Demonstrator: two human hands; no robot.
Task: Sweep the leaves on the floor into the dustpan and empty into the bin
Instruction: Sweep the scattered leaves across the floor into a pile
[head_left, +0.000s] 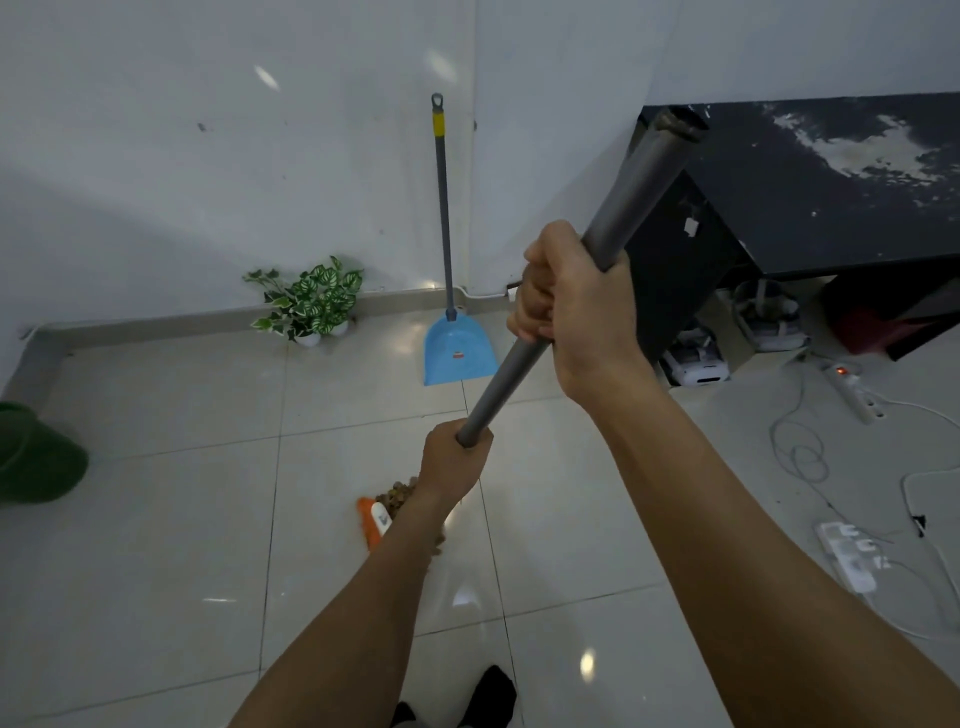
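A small heap of brown dry leaves (400, 493) lies on the pale tiled floor (156, 519), seemingly against the orange broom head (368, 519). The left hand (457, 457) holds the grey metal broom handle (511, 384) low and the right hand (576, 312) higher, each grip wrapped round it. The blue long-handled dustpan (457, 353) leans on the wall, well apart. The green round bin (36, 457) sits far left.

Forearms (727, 519) bare to the frame edge, left hand (457, 462) and right hand (576, 312) bare too. Black footwear (493, 693) at 6 o'clock: one foot clear, other a sliver. Socks or shoes: can't tell.
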